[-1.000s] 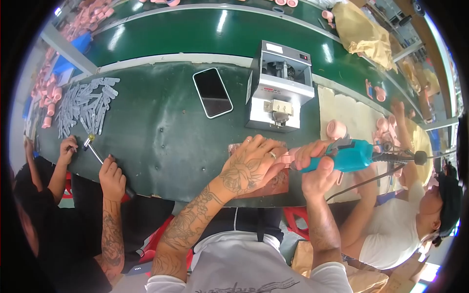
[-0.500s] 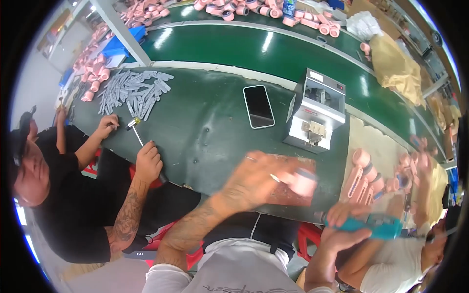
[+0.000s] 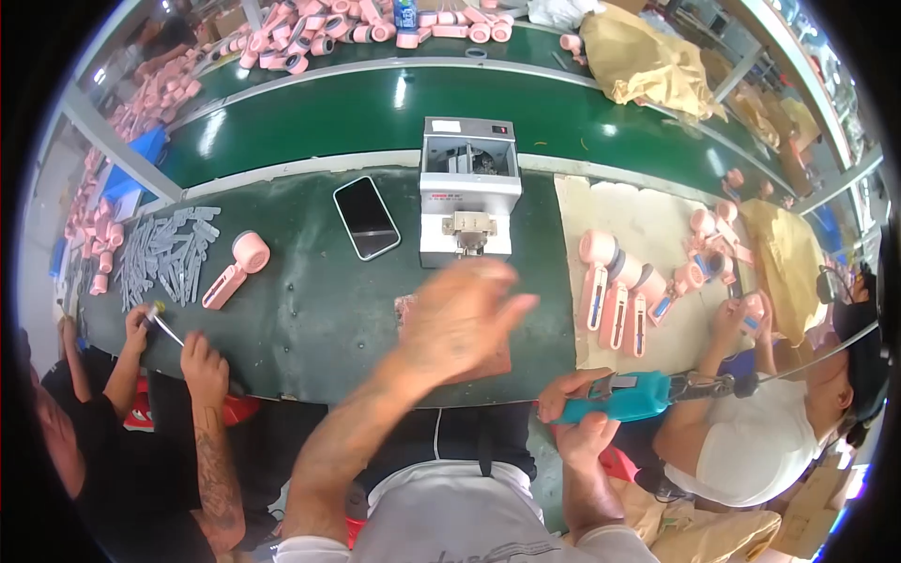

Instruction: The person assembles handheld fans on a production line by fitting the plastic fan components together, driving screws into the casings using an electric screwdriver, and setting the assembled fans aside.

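My left hand (image 3: pixel 460 314) is over the middle of the table, just in front of a grey screw-feeder-like machine (image 3: pixel 469 192). It is slightly blurred, with the thumb spread from the fingers and nothing visible in it. A reddish-brown pad (image 3: pixel 496 361) is partly hidden beneath this hand. At the right, my right hand (image 3: pixel 577 408) is wrapped around a teal electric screwdriver (image 3: pixel 624 398), held level above the table's front edge. On the left of the table lies a pink fan-like part (image 3: pixel 250 253) with a round head and slotted handle.
A phone (image 3: pixel 367 218) lies left of the machine. Grey strips (image 3: pixel 169 253) are heaped at far left, near a co-worker's hand holding a hammer (image 3: pixel 167 326). Several pink parts (image 3: pixel 615 314) rest on cardboard (image 3: pixel 582 202) at right, by another co-worker. Behind runs a green conveyor (image 3: pixel 319 103).
My view has turned to the right. The pink part that was in my left hand now lies on the table at left, and that hand has moved toward the machine. My right hand keeps the screwdriver.
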A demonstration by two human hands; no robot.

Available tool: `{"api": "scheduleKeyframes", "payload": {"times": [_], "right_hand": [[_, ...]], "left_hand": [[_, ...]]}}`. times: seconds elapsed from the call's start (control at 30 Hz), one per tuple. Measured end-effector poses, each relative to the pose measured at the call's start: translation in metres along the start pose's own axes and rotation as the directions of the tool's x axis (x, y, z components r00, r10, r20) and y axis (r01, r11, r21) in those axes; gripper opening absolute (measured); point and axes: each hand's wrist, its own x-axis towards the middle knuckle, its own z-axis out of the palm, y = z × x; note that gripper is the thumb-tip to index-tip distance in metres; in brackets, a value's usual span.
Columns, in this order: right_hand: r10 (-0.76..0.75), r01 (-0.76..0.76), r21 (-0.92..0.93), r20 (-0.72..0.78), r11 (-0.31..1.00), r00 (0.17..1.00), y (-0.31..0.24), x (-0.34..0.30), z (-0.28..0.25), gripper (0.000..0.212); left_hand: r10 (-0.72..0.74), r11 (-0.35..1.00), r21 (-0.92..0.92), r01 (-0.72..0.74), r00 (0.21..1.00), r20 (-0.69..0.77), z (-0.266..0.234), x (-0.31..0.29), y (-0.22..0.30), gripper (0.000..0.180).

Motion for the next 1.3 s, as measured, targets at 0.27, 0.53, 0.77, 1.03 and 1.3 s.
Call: {"api": "scheduleKeyframes", "payload": {"times": [0.27, 0.53, 0.77, 1.03, 1.3], "right_hand": [[-0.01, 0.01, -0.016, 0.017, 1.0, 1.0, -0.008, -0.02, -0.004, 0.071], [0.054, -0.063, -0.061, -0.133, 0.996, 0.99, -0.006, -0.01, -0.024, 0.078], [0.038, -0.049, -0.149, -0.075, 0.988, 0.996, -0.005, 0.023, -0.013, 0.074], [-0.036, 0.06, 0.201, -0.12, 0.978, 0.992, -0.001, 0.073, 0.023, 0.061], [-0.162, 0.16, 0.075, 0.02, 0.984, 0.987, 0.006, 0.14, 0.085, 0.047]], "left_hand": [[-0.122, 0.977, 0.212, 0.037, 0.905, 0.408, 0.151, 0.078, 0.007, 0.076], [0.158, 0.982, 0.108, -0.155, 0.987, -0.013, 0.108, 0.037, -0.005, 0.029], [0.285, 0.939, 0.195, -0.283, 0.958, 0.017, 0.018, -0.031, -0.018, 0.023], [0.17, 0.956, 0.21, -0.206, 0.97, 0.175, -0.004, -0.033, -0.058, 0.031], [0.208, 0.946, 0.227, -0.232, 0.97, 0.128, 0.004, -0.043, -0.065, 0.044]]}}
